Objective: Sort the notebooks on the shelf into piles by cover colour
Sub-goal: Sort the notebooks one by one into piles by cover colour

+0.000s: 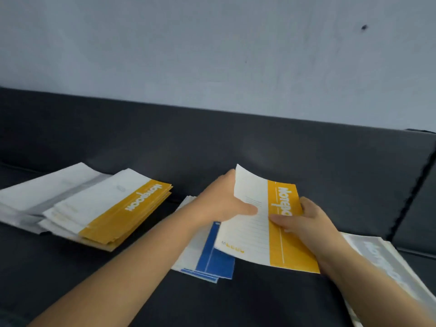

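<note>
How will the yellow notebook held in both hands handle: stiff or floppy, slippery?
Probably floppy: the yellow notebook curls up at its far corner while the left hand and right hand pinch it. Likely light, being thin. Its cover looks smooth, so it may slide once laid on a pile.

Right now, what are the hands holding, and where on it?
A yellow notebook: the left hand grips its white far-left edge, the right hand its yellow band on the right side.
</note>
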`<state>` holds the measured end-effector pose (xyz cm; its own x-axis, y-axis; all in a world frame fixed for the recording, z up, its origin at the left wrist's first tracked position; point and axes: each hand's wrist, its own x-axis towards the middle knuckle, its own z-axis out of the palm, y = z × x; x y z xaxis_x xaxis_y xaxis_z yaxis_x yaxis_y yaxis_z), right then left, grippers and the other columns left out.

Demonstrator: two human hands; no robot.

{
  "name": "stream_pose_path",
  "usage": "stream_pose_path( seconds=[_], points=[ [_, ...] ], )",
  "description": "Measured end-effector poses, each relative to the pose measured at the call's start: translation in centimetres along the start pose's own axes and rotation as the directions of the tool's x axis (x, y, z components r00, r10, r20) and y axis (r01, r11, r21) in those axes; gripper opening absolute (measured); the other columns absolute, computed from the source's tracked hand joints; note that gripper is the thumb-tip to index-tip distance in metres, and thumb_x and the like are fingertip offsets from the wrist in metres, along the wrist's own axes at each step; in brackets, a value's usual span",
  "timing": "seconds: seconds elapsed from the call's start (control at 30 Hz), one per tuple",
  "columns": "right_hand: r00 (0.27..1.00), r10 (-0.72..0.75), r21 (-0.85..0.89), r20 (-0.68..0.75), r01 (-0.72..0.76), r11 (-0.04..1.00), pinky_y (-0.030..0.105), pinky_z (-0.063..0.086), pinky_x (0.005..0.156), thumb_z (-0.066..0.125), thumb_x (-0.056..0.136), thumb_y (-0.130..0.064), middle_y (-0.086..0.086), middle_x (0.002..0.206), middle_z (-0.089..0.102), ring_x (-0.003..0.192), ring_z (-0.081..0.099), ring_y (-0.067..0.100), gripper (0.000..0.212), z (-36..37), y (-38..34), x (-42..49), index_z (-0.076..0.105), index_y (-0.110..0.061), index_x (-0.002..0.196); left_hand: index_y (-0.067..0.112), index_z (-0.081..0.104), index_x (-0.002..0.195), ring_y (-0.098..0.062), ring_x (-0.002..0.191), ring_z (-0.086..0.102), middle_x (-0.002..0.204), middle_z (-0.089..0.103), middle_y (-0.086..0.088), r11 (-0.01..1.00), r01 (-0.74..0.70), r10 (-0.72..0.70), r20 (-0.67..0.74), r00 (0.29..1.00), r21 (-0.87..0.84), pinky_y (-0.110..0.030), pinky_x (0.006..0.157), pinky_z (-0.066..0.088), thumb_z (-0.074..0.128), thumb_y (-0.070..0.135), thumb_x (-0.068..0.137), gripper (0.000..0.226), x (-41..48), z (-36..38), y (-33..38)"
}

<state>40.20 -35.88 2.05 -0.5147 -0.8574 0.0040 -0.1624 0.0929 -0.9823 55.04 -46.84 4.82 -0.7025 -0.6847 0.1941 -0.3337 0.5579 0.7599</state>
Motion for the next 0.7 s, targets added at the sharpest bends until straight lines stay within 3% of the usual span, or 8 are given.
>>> stream_pose_path(
  seconds=[0.07,0.13,0.23,0.37,0.47,0.53,0.6,0.7],
  points=[
    [1.000,-0.012,-0.004,0.015,0.012,1.000,0.022,0.046,0.048,0.072,0.084,-0.016,-0.013,0.081,0.053,0.069,0.059,0.008,0.037,5.5,-1.2,0.1,0.037,-0.025,0.093,0.030,0.054,0.088,-0.005,0.090,0.060,0.101,0.066,0.010,0.996,-0.008,0.011,-0.037,0.999,0.088,-0.012,0.066,0.048,0.081,0.016,0.076,0.033,-1.1,-4.6,-3.2],
    [0.999,-0.010,-0.003,0.037,0.010,1.000,0.022,0.052,0.050,0.073,0.082,-0.011,-0.009,0.081,0.061,0.068,0.064,0.008,0.028,11.5,-2.0,0.7,0.047,-0.020,0.086,0.024,0.059,0.098,-0.012,0.098,0.064,0.111,0.067,0.004,0.989,0.038,-0.029,-0.070,0.997,0.144,-0.025,0.078,0.053,0.084,0.033,0.066,0.042,-2.0,-9.3,-7.2],
    [1.000,0.005,-0.085,0.003,-0.004,0.996,0.041,0.055,0.086,0.076,0.079,-0.021,0.002,0.120,0.059,0.103,0.062,0.023,0.036,20.4,-3.1,1.7,0.052,-0.023,0.106,0.022,0.052,0.133,-0.018,0.113,0.057,0.132,0.054,0.004,0.968,0.101,-0.089,-0.064,0.994,0.229,-0.039,0.095,0.051,0.080,0.048,0.066,0.078,-3.2,-16.0,-12.2],
    [0.995,-0.047,-0.355,-0.089,0.013,0.935,0.038,0.041,0.103,0.069,0.086,-0.026,0.005,0.141,0.037,0.129,0.042,0.026,0.042,28.0,-4.6,3.0,0.047,-0.020,0.121,0.015,0.033,0.148,-0.021,0.137,0.033,0.150,0.034,0.000,0.889,0.076,-0.076,-0.018,0.997,0.451,-0.033,0.107,0.035,0.065,0.037,0.090,0.069,-3.9,-21.0,-16.9],
    [0.999,-0.053,-0.675,0.011,0.046,0.737,0.036,0.032,0.109,0.054,0.095,-0.031,0.009,0.143,0.040,0.134,0.036,0.028,0.025,30.8,-4.2,3.4,0.054,-0.018,0.116,0.013,0.033,0.146,-0.025,0.143,0.015,0.158,0.022,-0.004,0.722,-0.010,-0.123,0.142,0.982,0.692,-0.040,0.112,0.023,0.043,0.043,0.099,0.057,-4.0,-21.8,-19.9],
    [0.990,0.029,-0.791,0.139,0.094,0.605,0.033,0.014,0.117,0.032,0.103,-0.036,0.009,0.158,0.020,0.146,0.015,0.027,0.044,31.8,-3.0,3.8,0.040,-0.011,0.138,0.013,0.015,0.154,-0.022,0.150,-0.005,0.164,0.001,-0.003,0.671,-0.071,-0.183,0.257,0.949,0.738,-0.044,0.118,0.009,0.022,0.042,0.104,0.058,-4.0,-21.8,-21.7],
    [0.982,0.085,-0.842,0.171,0.101,0.530,0.031,0.004,0.118,0.020,0.105,-0.038,0.005,0.161,-0.002,0.148,-0.002,0.022,0.057,32.0,-2.5,4.0,0.007,-0.012,0.153,0.014,0.000,0.156,-0.019,0.149,-0.017,0.163,-0.011,0.000,0.635,-0.147,-0.171,0.324,0.931,0.758,-0.046,0.120,-0.001,0.011,0.040,0.105,0.058,-3.8,-21.9,-22.6],
    [0.982,0.076,-0.880,0.175,0.121,0.460,0.030,0.005,0.118,0.019,0.104,-0.043,0.002,0.161,-0.003,0.148,-0.001,0.018,0.059,31.7,-3.1,3.8,0.002,-0.017,0.154,0.013,0.008,0.155,-0.020,0.150,-0.013,0.164,-0.002,-0.005,0.560,-0.222,-0.104,0.333,0.937,0.798,-0.050,0.120,-0.005,0.015,0.043,0.104,0.060,-3.5,-22.2,-22.1]
  ],
)
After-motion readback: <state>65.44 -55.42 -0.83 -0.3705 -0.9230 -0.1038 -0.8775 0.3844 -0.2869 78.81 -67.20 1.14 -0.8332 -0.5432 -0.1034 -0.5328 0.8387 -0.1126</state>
